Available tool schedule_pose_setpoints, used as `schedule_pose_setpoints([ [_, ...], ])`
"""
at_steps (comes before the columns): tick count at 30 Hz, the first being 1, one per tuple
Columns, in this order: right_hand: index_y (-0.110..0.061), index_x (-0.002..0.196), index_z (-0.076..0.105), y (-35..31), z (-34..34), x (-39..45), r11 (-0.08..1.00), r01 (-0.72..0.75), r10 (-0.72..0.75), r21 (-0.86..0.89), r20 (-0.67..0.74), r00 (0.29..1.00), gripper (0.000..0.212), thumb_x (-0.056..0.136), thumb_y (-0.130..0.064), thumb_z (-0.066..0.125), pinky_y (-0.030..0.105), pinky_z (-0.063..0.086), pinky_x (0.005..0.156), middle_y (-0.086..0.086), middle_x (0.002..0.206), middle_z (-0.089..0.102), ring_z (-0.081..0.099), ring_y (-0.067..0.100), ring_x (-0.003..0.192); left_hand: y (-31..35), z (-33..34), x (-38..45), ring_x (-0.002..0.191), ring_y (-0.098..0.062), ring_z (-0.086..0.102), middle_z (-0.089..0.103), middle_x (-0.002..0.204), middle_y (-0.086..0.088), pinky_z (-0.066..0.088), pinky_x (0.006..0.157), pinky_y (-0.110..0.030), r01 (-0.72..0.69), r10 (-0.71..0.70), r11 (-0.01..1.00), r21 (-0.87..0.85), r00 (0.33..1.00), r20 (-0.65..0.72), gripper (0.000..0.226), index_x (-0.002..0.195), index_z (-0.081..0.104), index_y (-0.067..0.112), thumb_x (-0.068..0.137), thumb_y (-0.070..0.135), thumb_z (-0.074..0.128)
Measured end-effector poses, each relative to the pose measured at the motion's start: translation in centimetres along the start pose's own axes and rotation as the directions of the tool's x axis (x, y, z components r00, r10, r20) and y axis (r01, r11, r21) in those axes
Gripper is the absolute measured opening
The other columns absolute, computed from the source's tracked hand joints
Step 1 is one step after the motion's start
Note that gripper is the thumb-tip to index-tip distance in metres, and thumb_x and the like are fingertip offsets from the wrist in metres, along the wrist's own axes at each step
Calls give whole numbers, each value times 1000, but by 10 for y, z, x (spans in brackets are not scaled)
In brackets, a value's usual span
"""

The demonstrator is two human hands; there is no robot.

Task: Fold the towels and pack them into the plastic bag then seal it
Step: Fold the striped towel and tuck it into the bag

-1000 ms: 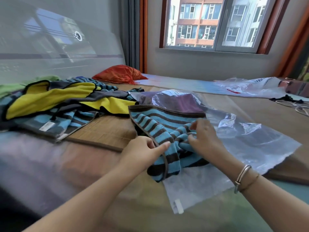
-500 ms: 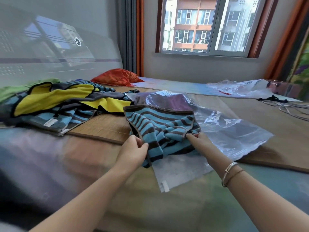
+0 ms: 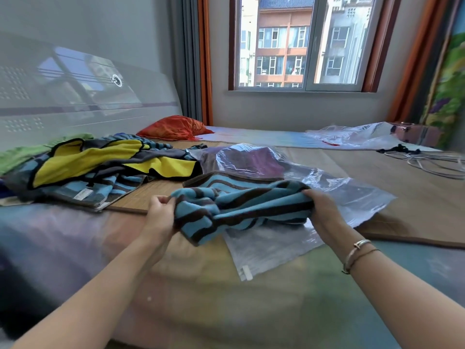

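Note:
A blue towel with brown stripes (image 3: pixel 241 205) lies bunched over the near part of a clear plastic bag (image 3: pixel 352 197) on the bed. My left hand (image 3: pixel 161 212) pinches the towel's left end. At the towel's right end my right hand (image 3: pixel 322 210) grips the cloth. Inside the bag, farther back, sits a purple towel (image 3: pixel 254 159). The bag's mouth with its white zip slider (image 3: pixel 245 269) points toward me.
A heap of yellow, grey and striped towels (image 3: pixel 100 170) lies at the left on the bamboo mat (image 3: pixel 415 197). An orange-red pillow (image 3: pixel 173 128) is at the back, another plastic bag (image 3: pixel 352 133) and cables (image 3: pixel 432 162) at the far right.
My hands have moved apart along the striped towel, stretching it sideways and lifting it a little. The view has tilted upward.

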State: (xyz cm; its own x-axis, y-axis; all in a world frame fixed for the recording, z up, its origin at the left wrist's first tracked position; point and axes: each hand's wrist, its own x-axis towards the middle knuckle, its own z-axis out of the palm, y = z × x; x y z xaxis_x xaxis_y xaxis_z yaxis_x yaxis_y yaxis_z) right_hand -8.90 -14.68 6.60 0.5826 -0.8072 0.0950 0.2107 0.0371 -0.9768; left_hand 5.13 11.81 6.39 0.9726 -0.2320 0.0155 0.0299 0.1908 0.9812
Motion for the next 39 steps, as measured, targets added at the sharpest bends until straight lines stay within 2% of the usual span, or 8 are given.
schedule_pose_setpoints([
  [4, -14, 71, 55, -8, -28, -11, 998, 51, -47, 38, -100, 994, 18, 59, -28, 54, 37, 34, 64, 4, 72, 47, 42, 22, 74, -1, -24, 3, 93, -27, 53, 53, 93, -5, 49, 80, -45, -138, 194, 905, 402, 976, -103, 14, 103, 40, 13, 100, 25, 47],
  [9, -21, 65, 49, -1, -46, -34, 966, 53, -19, -254, 136, 991, 27, 68, -40, 67, 29, 30, 61, -3, 61, 45, 43, 11, 62, -13, -30, -19, 75, -14, 52, 51, 82, 2, 36, 60, -24, -276, 340, 788, 551, 940, -15, 17, 103, 42, 8, 95, 14, 55],
  [16, -11, 82, 61, 7, -59, -51, 666, 216, -24, -714, 268, 963, 43, 74, -51, 75, 33, 51, 75, -2, 80, 69, 64, 14, 77, -34, -48, -31, 83, -28, 60, 63, 85, -9, 47, 73, -37, -251, 192, 783, 569, 968, 163, 12, 93, 56, 15, 97, 8, 47],
  [21, -9, 78, 65, 13, -56, -67, 473, 378, -117, -796, 369, 922, 28, 87, -35, 68, 28, 39, 62, -1, 68, 61, 54, 15, 68, -48, -56, -36, 88, -25, 61, 68, 93, -10, 46, 72, -30, -200, 97, 806, 556, 973, 210, 21, 85, 66, 12, 93, 0, 50],
  [27, -16, 67, 65, 21, -61, -73, 955, 203, -200, -216, 39, 979, 25, 89, -6, 56, 30, 39, 71, -11, 64, 61, 51, 11, 71, -66, -62, -40, 82, -18, 54, 63, 89, -11, 42, 67, -23, -232, 129, 849, 474, 962, 240, 12, 87, 65, 10, 92, 2, 59],
  [32, -12, 71, 45, 31, -81, -81, 924, 229, -240, -305, 1, 971, 18, 82, -17, 59, 27, 28, 55, 0, 63, 39, 34, 12, 62, -77, -67, -41, 85, -16, 55, 63, 91, -5, 43, 65, -19, -244, 134, 848, 470, 958, 255, 17, 86, 63, 11, 94, -1, 53],
  [36, -10, 97, 40, 47, -95, -77, 769, 218, -213, -601, 81, 974, 20, 90, -8, 59, 32, 42, 63, 8, 79, 62, 55, 26, 72, -80, -67, -49, 88, -14, 60, 64, 96, -3, 45, 62, -14, -244, 78, 842, 481, 937, 340, 8, 95, 62, 11, 90, 4, 63],
  [39, -16, 111, 29, 51, -99, -80, 646, 285, -160, -708, 240, 958, 32, 95, -22, 57, 37, 44, 74, 6, 92, 69, 63, 31, 85, -84, -72, -50, 97, -7, 59, 58, 107, 4, 48, 72, -14, -299, 45, 774, 559, 905, 422, 40, 103, 58, 22, 72, 20, 84],
])
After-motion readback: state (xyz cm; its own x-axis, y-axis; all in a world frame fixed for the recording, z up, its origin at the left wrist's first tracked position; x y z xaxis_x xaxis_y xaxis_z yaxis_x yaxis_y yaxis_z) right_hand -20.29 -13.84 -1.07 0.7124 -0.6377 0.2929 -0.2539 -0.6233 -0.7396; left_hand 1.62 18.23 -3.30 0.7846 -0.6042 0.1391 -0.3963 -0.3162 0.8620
